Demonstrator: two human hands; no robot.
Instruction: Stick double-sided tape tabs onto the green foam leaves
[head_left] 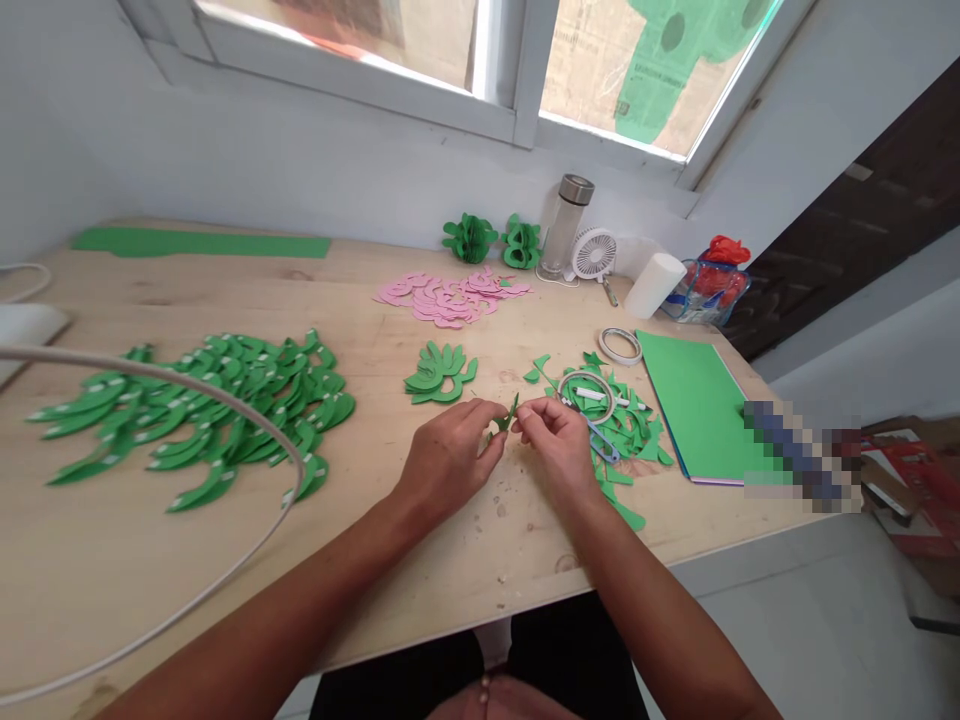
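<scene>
Forearms [337, 575] frame green paper [513, 407] between left fingers [486, 411] and right fingers [534, 410].

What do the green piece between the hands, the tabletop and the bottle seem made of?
Green piece: apparently matte paper or thin card, going by its thin edge. Tabletop: smooth pale wood or wood-look board, with knots and grain. Bottle: translucent glass or plastic, light passing through; shiny, metal-looking cap.

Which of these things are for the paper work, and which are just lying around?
Probably for the job:
small green paper piece, held
curved green paper pieces with white patches
petal-shaped green paper cluster

Probably just lying about:
tall clear bottle with silver lid
small round white fan
white cylindrical roll
</scene>
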